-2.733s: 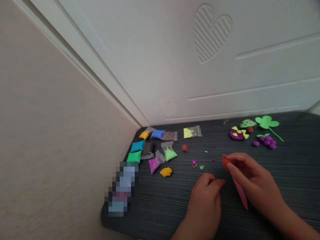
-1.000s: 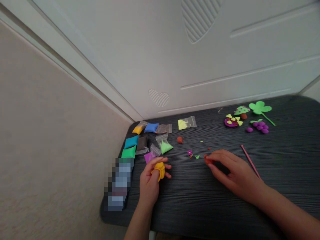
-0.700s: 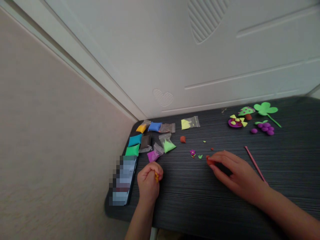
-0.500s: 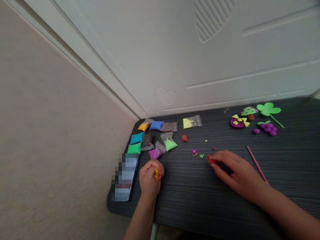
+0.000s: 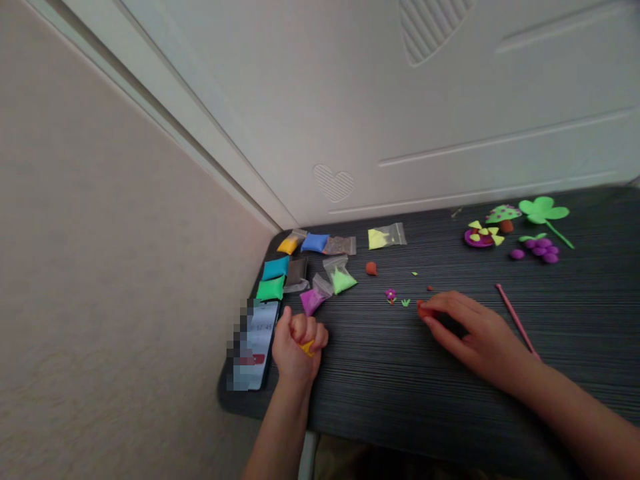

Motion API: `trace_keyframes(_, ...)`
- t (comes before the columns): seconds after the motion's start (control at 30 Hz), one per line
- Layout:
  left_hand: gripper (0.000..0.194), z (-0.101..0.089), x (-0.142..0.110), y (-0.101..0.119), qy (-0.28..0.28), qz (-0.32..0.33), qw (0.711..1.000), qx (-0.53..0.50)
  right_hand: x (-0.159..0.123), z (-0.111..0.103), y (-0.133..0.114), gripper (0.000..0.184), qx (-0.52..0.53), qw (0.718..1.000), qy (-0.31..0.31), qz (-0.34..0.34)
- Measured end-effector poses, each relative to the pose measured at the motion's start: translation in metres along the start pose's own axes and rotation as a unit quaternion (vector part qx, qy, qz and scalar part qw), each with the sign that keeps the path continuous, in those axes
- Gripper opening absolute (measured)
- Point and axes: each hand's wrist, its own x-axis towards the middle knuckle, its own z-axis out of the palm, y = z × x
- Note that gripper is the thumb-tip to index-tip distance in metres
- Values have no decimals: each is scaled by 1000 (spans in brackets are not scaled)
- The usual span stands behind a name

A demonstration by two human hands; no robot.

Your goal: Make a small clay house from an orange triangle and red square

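Note:
My left hand (image 5: 297,347) is closed around a lump of yellow modelling clay (image 5: 307,347), which shows between the curled fingers and the palm. Over the dark table, my right hand (image 5: 463,330) pinches a small piece of reddish-brown clay (image 5: 421,308) between thumb and fingertips. Just left of that piece lie a tiny green clay leaf sprig (image 5: 405,303) and a small purple clay flower (image 5: 391,294). A reddish-brown clay lump (image 5: 371,269) sits farther back, and a tiny reddish bit (image 5: 429,289) rests close to the right fingertips.
Several clay bags, including a purple one (image 5: 313,301) and a light green one (image 5: 342,280), lie left. A phone (image 5: 257,347) is at the left edge. A pink modelling tool (image 5: 517,321) lies right. Clay grapes (image 5: 543,249), a clover (image 5: 543,209) and a purple dish (image 5: 479,242) stand back right.
My left hand has turned so that its curled fingers and thumb face up, with the yellow clay still inside. The right hand keeps its pinch. The whole view has shifted slightly.

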Motion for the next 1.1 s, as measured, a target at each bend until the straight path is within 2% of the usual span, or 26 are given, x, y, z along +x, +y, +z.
trace_keyframes(0.1,45,2,-1,2,-19,-9,1000,-2,0,1,0,21,1,1000,0,-6)
trace_keyframes(0.2,23,8,-1,2,-61,-18,998,19,-1,2,1,21,-3,1000,-3,-3)
trace_keyframes(0.33,45,13,-2,-2,-86,-39,993,69,-2,2,1,21,1,1000,-12,-3)
trace_keyframes(0.47,30,9,-1,-8,-95,-61,986,122,-2,1,0,20,-4,1000,-12,-5)
trace_keyframes(0.53,21,5,-1,-9,-92,-61,987,117,-2,1,0,21,-9,1000,-13,-4)
trace_keyframes(0.63,17,2,-1,-10,-84,-59,989,102,-2,1,-1,21,-13,1000,-8,-8)
trace_keyframes(0.83,41,0,1,-10,-72,-38,995,55,-2,1,0,21,-8,1000,-3,-18)
trace_keyframes(0.97,50,0,1,-7,-62,-23,997,34,-2,1,0,21,0,1000,-13,-15)
trace_keyframes(1.1,64,0,1,-4,-77,-45,996,6,-2,2,0,22,3,1000,-13,-13)
